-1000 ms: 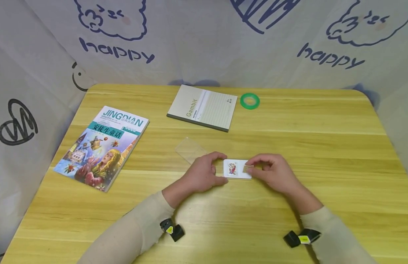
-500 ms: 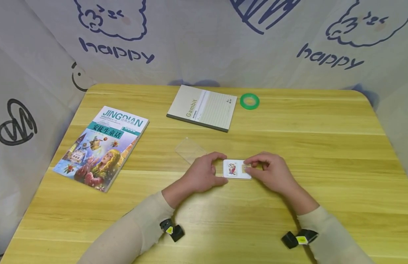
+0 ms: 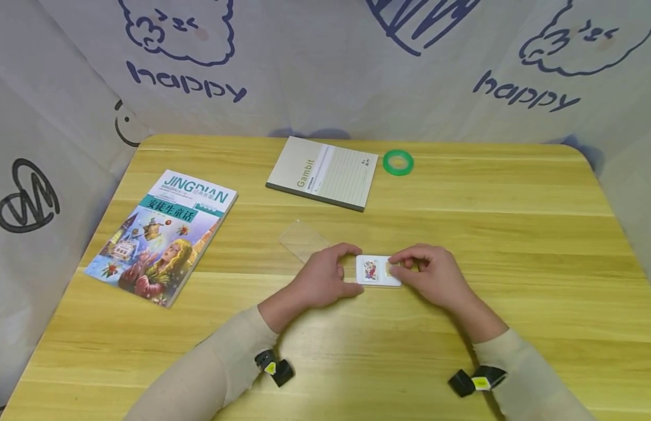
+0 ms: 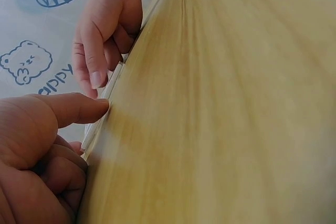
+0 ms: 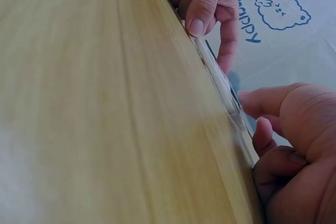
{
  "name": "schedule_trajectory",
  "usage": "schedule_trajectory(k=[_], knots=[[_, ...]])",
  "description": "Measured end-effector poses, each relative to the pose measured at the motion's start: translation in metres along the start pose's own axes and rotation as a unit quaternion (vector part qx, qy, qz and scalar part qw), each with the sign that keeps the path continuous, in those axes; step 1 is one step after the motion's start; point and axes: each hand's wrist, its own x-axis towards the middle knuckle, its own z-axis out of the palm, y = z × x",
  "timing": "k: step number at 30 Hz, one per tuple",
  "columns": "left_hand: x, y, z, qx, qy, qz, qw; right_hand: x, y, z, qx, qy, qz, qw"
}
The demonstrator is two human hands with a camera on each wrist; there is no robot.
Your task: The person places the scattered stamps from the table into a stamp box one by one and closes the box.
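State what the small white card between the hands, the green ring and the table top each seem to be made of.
Small white rectangular card: probably glossy plastic or coated card, with a printed picture and rounded corners. Translucent green ring: likely a roll of plastic tape. Yellow table top: wood or wood-look laminate, with grain lines and a soft sheen.

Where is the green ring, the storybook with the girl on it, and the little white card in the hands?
green ring (image 3: pixel 398 161), head view, on its band.
storybook (image 3: pixel 162 235), head view, middle of the cover.
little white card (image 3: pixel 375 270), head view, on its white face by the picture.
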Motion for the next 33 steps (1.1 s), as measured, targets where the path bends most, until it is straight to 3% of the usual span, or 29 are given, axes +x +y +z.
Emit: schedule_trajectory(k=[5,18,23,33], knots=[[0.000,0.001,0.000,0.002,0.000,0.004,1.0000,-0.002,0.000,-0.005,0.025,-0.002,-0.016,1.000],[0.001,0.003,-0.001,0.004,-0.001,0.000,1.0000,-0.001,0.007,-0.018,-0.019,-0.076,-0.026,0.997],[0.001,0.002,-0.001,0.002,-0.001,-0.002,1.0000,0.001,0.012,-0.016,-0.052,-0.078,-0.031,0.995],[-0.001,0.000,0.000,0.005,0.003,0.004,1.0000,-0.001,0.011,-0.013,-0.046,-0.073,-0.026,0.996]])
